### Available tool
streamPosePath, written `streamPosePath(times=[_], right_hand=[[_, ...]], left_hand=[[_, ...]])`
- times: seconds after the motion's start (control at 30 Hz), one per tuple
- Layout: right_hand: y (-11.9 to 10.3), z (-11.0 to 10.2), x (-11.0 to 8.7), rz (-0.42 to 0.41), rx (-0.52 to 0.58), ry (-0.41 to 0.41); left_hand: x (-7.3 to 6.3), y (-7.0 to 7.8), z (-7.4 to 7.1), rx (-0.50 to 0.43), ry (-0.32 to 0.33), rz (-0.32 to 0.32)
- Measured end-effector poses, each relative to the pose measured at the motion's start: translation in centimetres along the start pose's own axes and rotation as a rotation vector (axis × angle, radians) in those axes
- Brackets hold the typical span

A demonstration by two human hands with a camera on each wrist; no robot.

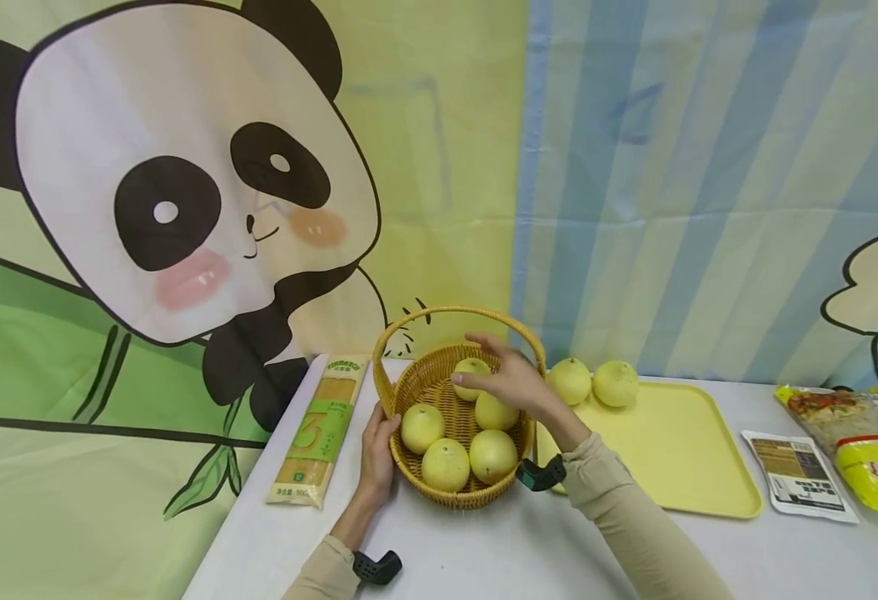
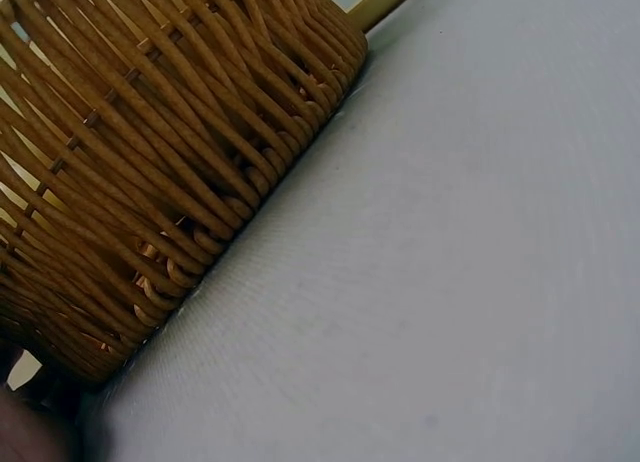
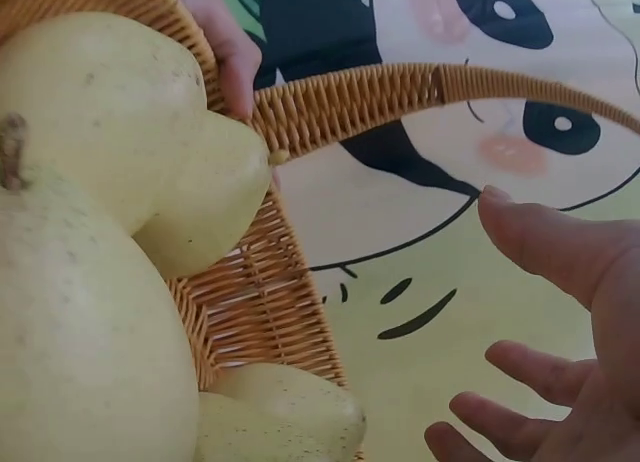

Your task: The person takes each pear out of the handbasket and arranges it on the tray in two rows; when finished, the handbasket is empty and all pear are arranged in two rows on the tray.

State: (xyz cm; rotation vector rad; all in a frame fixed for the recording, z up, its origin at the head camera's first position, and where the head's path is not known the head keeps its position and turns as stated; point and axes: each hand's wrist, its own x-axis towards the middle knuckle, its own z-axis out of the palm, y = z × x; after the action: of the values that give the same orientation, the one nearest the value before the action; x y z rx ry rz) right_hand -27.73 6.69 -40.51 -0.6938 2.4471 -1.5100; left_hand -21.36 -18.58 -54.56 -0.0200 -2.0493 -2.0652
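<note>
A woven wicker basket point(image 1: 460, 498) with an arched handle stands on the table and holds several pale yellow, pomelo-like round fruits point(image 1: 445, 465). My left hand point(image 1: 377, 454) grips the basket's left side, near the foot of the handle. Its fingers point(image 3: 232, 67) show at that rim in the right wrist view. My right hand point(image 1: 510, 379) hovers over the back right of the basket, under the handle, its thumb and fingers spread with nothing between them. From the head view it partly covers the fruits below. The left wrist view shows the basket's lower wall point(image 2: 170, 152) against the white tabletop.
A yellow tray point(image 1: 679, 450) lies right of the basket, with two more fruits point(image 1: 615, 383) at its back left. Left of the basket is a pack of noodles point(image 1: 317, 433). A white-and-brown packet point(image 1: 799, 475) and a yellow-and-red food bag point(image 1: 870, 450) lie far right. A printed curtain hangs behind.
</note>
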Motion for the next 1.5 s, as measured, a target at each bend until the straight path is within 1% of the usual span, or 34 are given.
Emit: streamPosePath(times=[0.2, 0.37, 0.57, 0.7, 0.8, 0.93, 1.0, 1.13, 1.27, 1.37, 1.5], right_hand=[[0.9, 0.6, 1.9, 0.081, 0.068, 0.033], [1.9, 1.6, 3.3, 0.141, 0.074, 0.073], [3.0, 2.6, 4.6, 0.206, 0.074, 0.062], [3.1, 2.8, 4.8, 0.210, 0.069, 0.047], [3.2, 2.9, 5.0, 0.218, 0.009, 0.027], [3.4, 3.2, 5.3, 0.214, -0.121, 0.002], [3.3, 3.4, 5.5, 0.194, -0.185, -0.012], [2.9, 3.9, 5.9, 0.172, -0.311, -0.044], [2.4, 4.2, 6.3, 0.189, -0.424, -0.080], [2.1, 4.4, 6.5, 0.179, -0.442, -0.117], [2.2, 4.4, 6.6, 0.098, -0.386, -0.168]], left_hand=[[-0.1, 0.0, 0.2, 0.011, 0.002, 0.003], [0.0, -0.1, 0.2, 0.008, 0.007, 0.009], [0.1, 0.0, 0.2, 0.005, 0.006, 0.002], [0.1, -0.1, 0.1, 0.002, 0.012, -0.003], [0.1, -0.1, 0.1, 0.003, 0.015, -0.004], [0.0, 0.0, 0.1, 0.004, 0.009, -0.007], [-0.1, 0.1, 0.2, 0.005, 0.008, -0.009], [-0.1, 0.1, 0.2, 0.000, 0.014, -0.002], [-0.1, 0.1, 0.2, 0.006, 0.012, 0.007], [-0.1, 0.0, 0.2, 0.014, 0.018, 0.008], [0.0, 0.0, 0.3, 0.007, 0.025, 0.011]])
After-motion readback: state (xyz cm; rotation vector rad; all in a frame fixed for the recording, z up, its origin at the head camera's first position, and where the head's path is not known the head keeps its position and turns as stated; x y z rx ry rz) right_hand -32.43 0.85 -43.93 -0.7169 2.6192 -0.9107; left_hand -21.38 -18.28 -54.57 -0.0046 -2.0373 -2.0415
